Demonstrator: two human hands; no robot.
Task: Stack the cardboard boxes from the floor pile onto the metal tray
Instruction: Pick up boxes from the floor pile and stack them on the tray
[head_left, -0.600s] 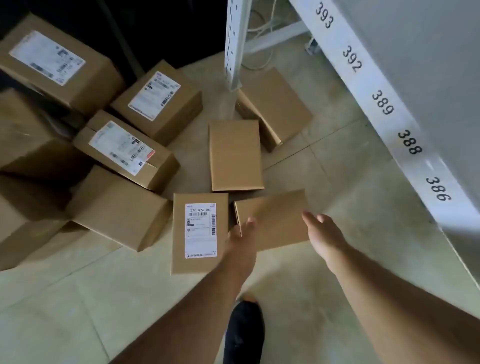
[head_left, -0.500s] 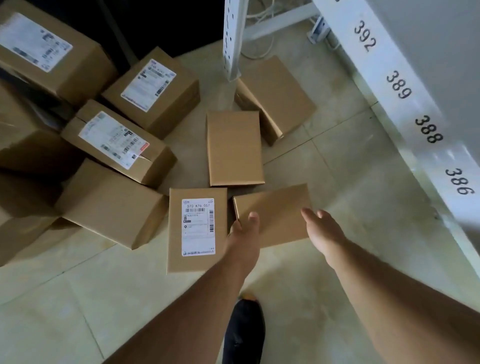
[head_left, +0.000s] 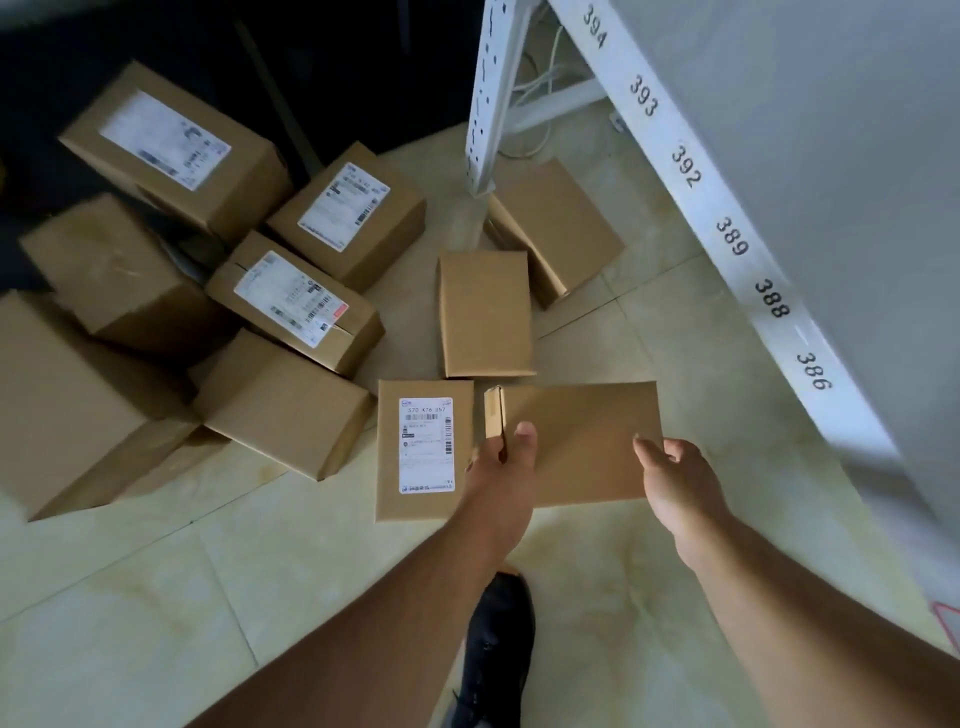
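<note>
A plain flat cardboard box (head_left: 582, 441) is held between both hands just above the floor. My left hand (head_left: 501, 478) grips its left end, thumb on top and fingers hidden underneath. My right hand (head_left: 675, 478) grips its right near corner. Beside it lies a labelled box (head_left: 423, 449) flat on the tiles. Another plain box (head_left: 485, 312) lies behind it, and a further one (head_left: 558, 228) leans by the rack post. Several larger boxes (head_left: 291, 301) are piled at the left. The grey shelf surface (head_left: 857, 156) fills the upper right.
A white perforated rack post (head_left: 491, 93) stands on the floor behind the boxes. The shelf's white front edge (head_left: 737, 244) carries number stickers. My dark shoe (head_left: 498, 644) is on the pale tiles below the held box. Cables lie behind the post.
Both hands have closed on the plain box and lifted it; its left end now shows and it sits level between the hands. The view has swung slightly.
</note>
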